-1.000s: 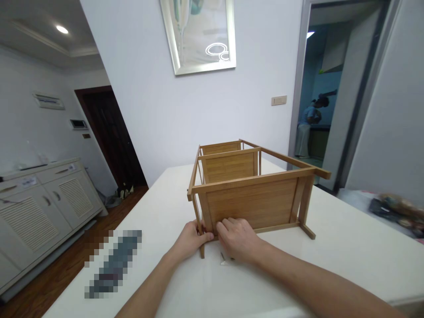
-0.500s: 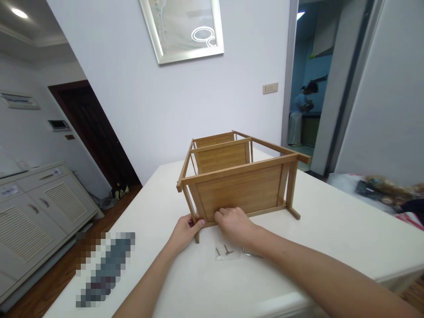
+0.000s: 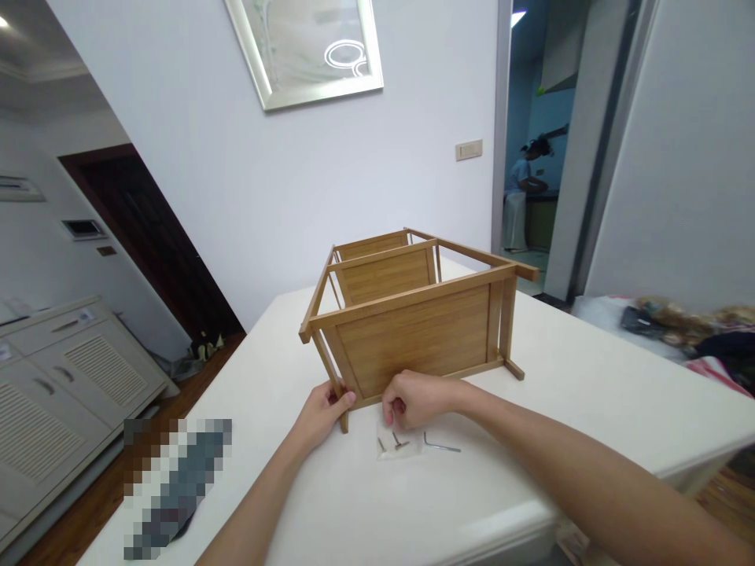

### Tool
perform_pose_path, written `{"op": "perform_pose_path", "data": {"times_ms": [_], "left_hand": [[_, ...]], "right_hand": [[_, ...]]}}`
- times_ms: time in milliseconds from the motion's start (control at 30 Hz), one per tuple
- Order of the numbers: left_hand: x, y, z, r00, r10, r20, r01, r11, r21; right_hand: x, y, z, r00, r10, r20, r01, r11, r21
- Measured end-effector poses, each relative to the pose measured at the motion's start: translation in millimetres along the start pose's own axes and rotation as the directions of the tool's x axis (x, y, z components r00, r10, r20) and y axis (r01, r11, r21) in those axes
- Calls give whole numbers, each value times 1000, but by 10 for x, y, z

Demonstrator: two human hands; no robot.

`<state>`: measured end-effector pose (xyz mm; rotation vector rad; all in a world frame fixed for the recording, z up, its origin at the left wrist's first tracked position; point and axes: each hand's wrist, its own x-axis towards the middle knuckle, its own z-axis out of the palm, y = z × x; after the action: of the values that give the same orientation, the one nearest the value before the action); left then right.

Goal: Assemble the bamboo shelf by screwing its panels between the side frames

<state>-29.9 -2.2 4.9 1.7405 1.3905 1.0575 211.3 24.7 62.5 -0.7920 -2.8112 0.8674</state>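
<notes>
A bamboo shelf rack [image 3: 413,330] lies on its side on the white table [image 3: 590,409]. My left hand [image 3: 322,413] grips the rack's near left leg at its lower corner. My right hand [image 3: 413,399] is curled in a loose fist just in front of the rack's bottom rail, fingers pinched together; what they hold is hidden. On the table right below that hand lie a small clear bag with screws [image 3: 392,445] and a metal hex key [image 3: 441,446].
A pixelated dark object [image 3: 171,487] lies at the table's left front edge. White cabinets [image 3: 64,385] stand at left, a dark door behind. Clutter [image 3: 684,326] sits at the table's right end. Another person [image 3: 522,204] stands in the far room.
My view has swung down and right. My right hand has drawn back from the rack's panel and curled up, uncovering the screws and hex key. My left hand stays on the leg.
</notes>
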Motion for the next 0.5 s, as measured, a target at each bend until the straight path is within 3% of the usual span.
{"op": "perform_pose_path", "data": {"times_ms": [233, 500], "left_hand": [[10, -43, -3, 1000, 3, 4, -3, 1000, 4], [-15, -43, 55, 998, -21, -67, 23, 1000, 20]], "right_hand": [[28, 41, 55, 993, -12, 118, 6, 999, 51], [39, 51, 85, 995, -50, 83, 49, 999, 15]]}}
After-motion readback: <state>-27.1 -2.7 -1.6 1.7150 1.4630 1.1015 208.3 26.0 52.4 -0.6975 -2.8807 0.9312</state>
